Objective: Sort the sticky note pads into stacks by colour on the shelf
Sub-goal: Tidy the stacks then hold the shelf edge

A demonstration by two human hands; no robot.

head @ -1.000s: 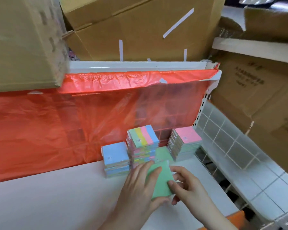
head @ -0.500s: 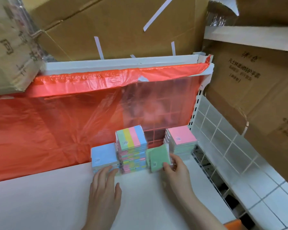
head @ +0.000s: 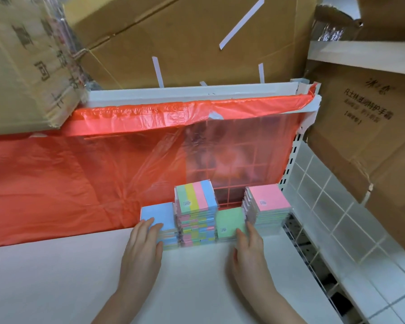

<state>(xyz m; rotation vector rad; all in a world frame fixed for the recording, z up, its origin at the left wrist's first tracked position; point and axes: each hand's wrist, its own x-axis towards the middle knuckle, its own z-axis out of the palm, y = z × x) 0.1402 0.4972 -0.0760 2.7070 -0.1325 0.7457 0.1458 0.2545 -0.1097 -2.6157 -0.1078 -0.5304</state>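
The left hand (head: 142,250) lies flat with straight fingers, its fingertips resting on the top of the blue stack (head: 158,218) just ahead of it, gripping nothing. Immediately right of that hand stands the taller striped stack (head: 195,199) of four-colour pads. The green stack (head: 229,220) sits low between the striped one and the pink stack (head: 268,198). The right hand (head: 249,250) reaches forward, fingers nearly straight, fingertips touching the green stack's near edge. All stand on the white shelf (head: 56,277), against an orange plastic sheet (head: 68,174).
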